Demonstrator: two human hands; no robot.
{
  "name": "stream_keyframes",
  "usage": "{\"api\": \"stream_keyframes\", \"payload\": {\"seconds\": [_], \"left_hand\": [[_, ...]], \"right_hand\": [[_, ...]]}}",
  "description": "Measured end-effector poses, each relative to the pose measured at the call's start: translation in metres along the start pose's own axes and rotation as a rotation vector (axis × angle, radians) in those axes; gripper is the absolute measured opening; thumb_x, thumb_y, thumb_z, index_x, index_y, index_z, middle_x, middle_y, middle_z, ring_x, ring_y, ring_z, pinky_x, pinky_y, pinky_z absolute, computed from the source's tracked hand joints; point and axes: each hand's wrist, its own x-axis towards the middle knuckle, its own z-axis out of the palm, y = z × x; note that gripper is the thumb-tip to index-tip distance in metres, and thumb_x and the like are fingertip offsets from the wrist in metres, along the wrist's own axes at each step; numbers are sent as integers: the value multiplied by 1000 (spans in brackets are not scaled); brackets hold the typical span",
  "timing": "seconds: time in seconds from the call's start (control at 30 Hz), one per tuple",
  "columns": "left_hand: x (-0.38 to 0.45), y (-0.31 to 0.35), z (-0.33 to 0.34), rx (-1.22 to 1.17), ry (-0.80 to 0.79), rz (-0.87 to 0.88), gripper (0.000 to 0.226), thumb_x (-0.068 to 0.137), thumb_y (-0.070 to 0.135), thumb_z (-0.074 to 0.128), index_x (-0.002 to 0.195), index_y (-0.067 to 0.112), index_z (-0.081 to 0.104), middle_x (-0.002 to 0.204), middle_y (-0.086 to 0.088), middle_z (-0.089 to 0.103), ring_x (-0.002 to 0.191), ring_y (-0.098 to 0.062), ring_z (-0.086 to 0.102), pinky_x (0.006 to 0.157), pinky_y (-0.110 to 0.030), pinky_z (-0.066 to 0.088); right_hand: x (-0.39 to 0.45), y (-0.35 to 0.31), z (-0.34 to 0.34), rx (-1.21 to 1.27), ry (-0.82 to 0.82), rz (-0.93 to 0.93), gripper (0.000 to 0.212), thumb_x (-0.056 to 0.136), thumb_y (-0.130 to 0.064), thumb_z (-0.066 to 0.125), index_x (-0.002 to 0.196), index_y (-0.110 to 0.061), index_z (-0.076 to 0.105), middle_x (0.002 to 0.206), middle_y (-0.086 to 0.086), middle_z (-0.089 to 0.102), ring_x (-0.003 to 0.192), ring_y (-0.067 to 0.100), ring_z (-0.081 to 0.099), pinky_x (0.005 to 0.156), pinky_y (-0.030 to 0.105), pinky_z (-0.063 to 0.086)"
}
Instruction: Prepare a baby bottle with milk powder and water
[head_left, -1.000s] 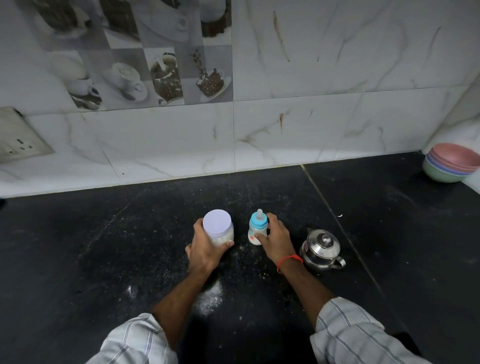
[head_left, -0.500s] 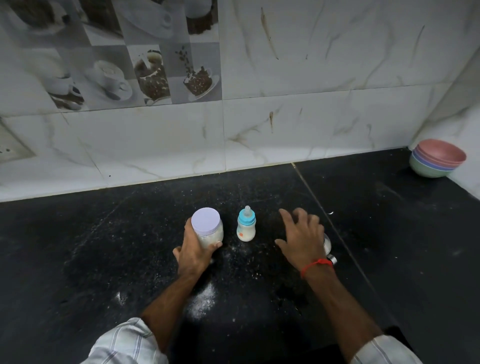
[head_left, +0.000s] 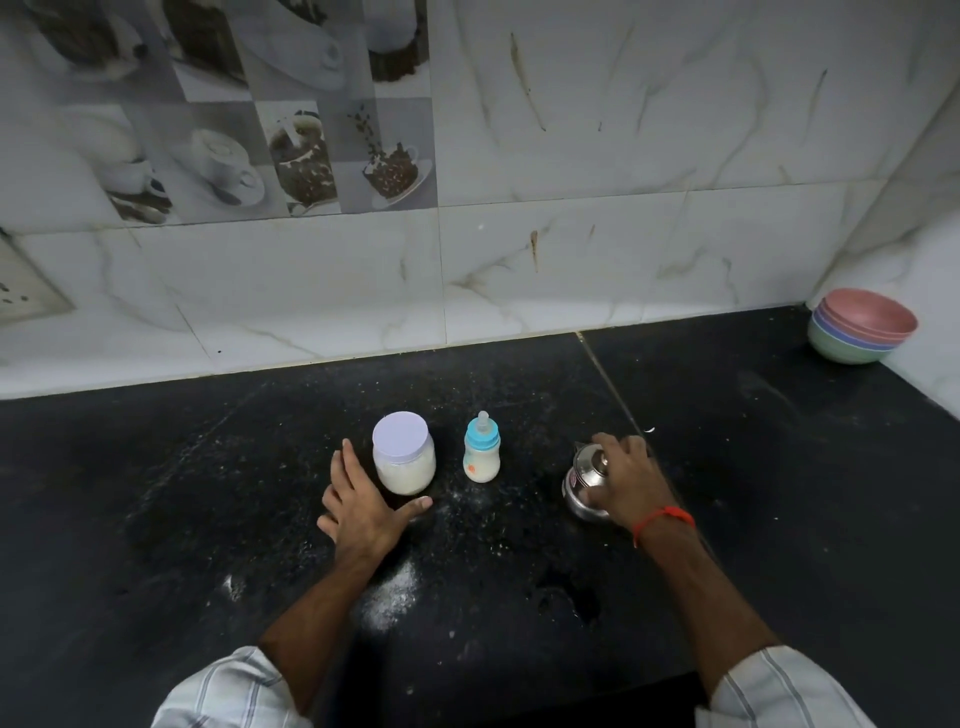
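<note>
Table: while both forearms reach in from the near edge, the black table (head_left: 208, 493) carries everything, and white powder is scattered over it just nearer than the baby bottle.
Bowls: a stack of pastel bowls (head_left: 860, 327) sits well to the right of the baby bottle, in the far corner by the wall.
Left hand: the left hand (head_left: 363, 501) lies flat on the table to the left of the baby bottle, fingers straight and spread, gripping nothing; its thumb points right below the jar.
Right hand: the right hand (head_left: 631, 480) is to the right of the baby bottle, fingers curled over the kettle's lid and body.
Jar: the powder jar (head_left: 403, 460) with a pale lid stands upright just left of the baby bottle, apart from it.
Kettle: the small steel kettle (head_left: 584, 480) stands to the right of the baby bottle.
Baby bottle: the baby bottle (head_left: 482, 454), blue collar and teat on, stands upright between jar and kettle, untouched.
</note>
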Motion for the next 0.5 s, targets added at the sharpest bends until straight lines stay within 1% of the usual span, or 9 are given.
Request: {"api": "stream_keyframes", "payload": {"seconds": [0.07,0.17,0.27,0.37,0.43,0.5], "left_hand": [[-5,-4,0,13,33,4,144,58,66,90,163,29,-3,172,-9,2,149,-44,23,112,-68,28],[-11,-5,-3,2,65,33,133,63,68,86,162,30,4,170,-10,5,149,-43,23,110,-69,28],[-17,-2,-7,7,92,68,124,68,70,81,161,31,8,170,-9,5,148,-41,22,110,-68,27],[-22,3,-10,31,107,111,120,69,72,79,161,33,11,169,-8,6,149,-40,20,110,-67,27],[-27,6,-11,43,133,137,116,70,73,77,160,33,15,169,-8,6,149,-39,20,110,-67,28],[-34,10,-12,60,172,174,110,73,75,73,159,33,18,169,-8,7,149,-37,20,110,-66,28]], "right_hand": [[12,-4,0,32,9,-19,86,76,-25,84,150,-23,41,136,9,39,120,36,50,103,41,46],[30,-15,1,52,12,-46,84,79,-21,83,152,-22,41,145,12,37,125,41,46,107,42,42],[46,-24,0,20,-10,-69,80,82,-24,82,151,-23,42,149,12,34,128,43,45,108,43,41],[54,-26,-1,11,-30,-76,80,83,-26,82,151,-25,41,150,11,33,130,42,43,109,43,41],[54,-24,-2,8,-44,-77,85,83,-31,82,154,-27,36,153,11,31,133,41,41,111,45,41],[50,-21,-2,-25,-18,-82,92,83,-44,79,158,-30,27,157,9,26,138,40,35,114,50,37]]}}
